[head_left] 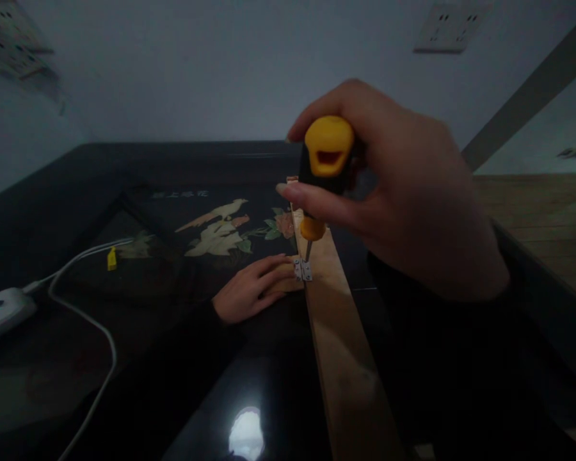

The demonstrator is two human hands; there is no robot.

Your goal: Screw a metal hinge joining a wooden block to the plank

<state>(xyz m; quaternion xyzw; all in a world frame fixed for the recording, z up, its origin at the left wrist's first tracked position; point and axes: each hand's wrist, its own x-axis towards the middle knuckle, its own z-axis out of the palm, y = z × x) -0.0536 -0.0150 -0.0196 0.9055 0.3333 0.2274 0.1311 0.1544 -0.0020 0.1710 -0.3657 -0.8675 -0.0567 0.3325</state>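
My right hand (403,166) grips a yellow and black screwdriver (329,147) around its handle. The shaft points down, and its tip meets or hovers just over a small silver hinge (303,269); I cannot tell which. One leaf of the hinge lies on a long wooden board (340,326), the other on a short wooden piece (288,282) beside it. My left hand (254,291) lies flat with fingers stretched over the short piece, its fingertips close to the hinge. The screw heads are too small to make out clearly.
A dark glossy table (182,358) with a painted bird and flowers carries the wood. On the left lie a white power strip (7,314), a white cable (108,333) and a yellow tag (112,258). Wall sockets (451,27) are at the back, with wooden flooring (542,211) to the right.
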